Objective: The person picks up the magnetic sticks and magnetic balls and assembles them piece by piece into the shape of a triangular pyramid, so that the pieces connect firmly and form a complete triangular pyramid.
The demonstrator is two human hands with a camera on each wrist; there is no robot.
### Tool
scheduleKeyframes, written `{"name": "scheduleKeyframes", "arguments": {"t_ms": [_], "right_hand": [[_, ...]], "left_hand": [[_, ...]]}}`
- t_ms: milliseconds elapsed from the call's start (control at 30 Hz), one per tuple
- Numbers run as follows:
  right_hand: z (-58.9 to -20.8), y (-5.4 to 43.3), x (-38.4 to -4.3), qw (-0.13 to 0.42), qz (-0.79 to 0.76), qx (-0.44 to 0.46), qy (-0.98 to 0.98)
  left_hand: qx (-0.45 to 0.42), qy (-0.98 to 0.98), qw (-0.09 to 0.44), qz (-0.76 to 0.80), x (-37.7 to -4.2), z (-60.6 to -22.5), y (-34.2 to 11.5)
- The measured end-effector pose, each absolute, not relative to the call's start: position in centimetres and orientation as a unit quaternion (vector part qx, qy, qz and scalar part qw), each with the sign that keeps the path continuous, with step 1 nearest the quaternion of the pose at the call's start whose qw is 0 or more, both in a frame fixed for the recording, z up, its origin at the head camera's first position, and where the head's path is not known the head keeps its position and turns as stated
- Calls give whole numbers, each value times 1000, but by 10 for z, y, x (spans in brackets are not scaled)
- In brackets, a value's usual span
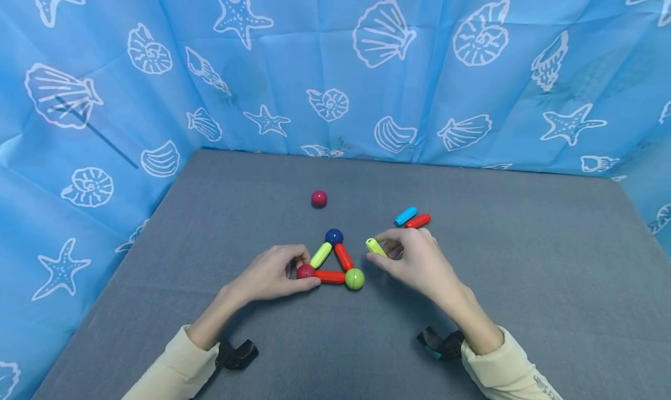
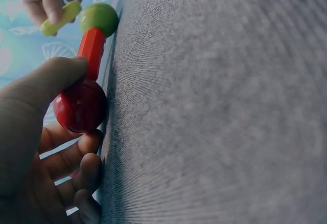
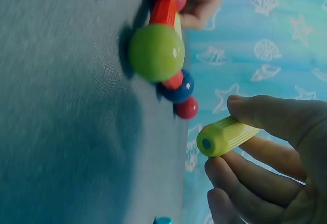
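A triangle of rods and balls lies flat on the table. Its corners are a blue ball (image 1: 334, 237), a green ball (image 1: 355, 279) and a dark red ball (image 1: 306, 271). Two red rods (image 1: 331, 277) and a yellow-green rod (image 1: 321, 255) join them. My left hand (image 1: 278, 272) holds the dark red corner ball between thumb and fingers, its thumb also lying against the red rod. My right hand (image 1: 414, 260) pinches a loose yellow-green rod (image 3: 225, 136) between thumb and fingers, raised to the right of the triangle and apart from it.
A loose dark red ball (image 1: 318, 199) sits beyond the triangle. Behind the right hand, a blue rod (image 1: 406, 216) and a red rod (image 1: 418, 220) lie side by side on the grey table (image 1: 550, 260). A blue shell-print curtain (image 1: 335, 56) borders the table's back and left.
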State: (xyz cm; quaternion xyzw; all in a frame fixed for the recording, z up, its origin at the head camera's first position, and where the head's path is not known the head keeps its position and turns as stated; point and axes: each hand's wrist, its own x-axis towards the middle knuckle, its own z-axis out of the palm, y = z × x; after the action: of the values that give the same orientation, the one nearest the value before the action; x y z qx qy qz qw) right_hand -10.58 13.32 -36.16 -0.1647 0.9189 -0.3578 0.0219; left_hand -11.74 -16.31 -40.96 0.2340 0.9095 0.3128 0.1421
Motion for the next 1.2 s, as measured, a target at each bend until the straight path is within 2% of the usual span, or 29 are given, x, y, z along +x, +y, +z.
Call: {"name": "scheduleKeyframes", "arguments": {"t_ms": [567,1200], "right_hand": [[-360,92,-105,51,-379,-223,897],[-373,87,-104,76,-378,-219,896]], "left_hand": [[236,909,143,311,-118,-410,-163],[257,904,129,315,-118,-412,-163]]}}
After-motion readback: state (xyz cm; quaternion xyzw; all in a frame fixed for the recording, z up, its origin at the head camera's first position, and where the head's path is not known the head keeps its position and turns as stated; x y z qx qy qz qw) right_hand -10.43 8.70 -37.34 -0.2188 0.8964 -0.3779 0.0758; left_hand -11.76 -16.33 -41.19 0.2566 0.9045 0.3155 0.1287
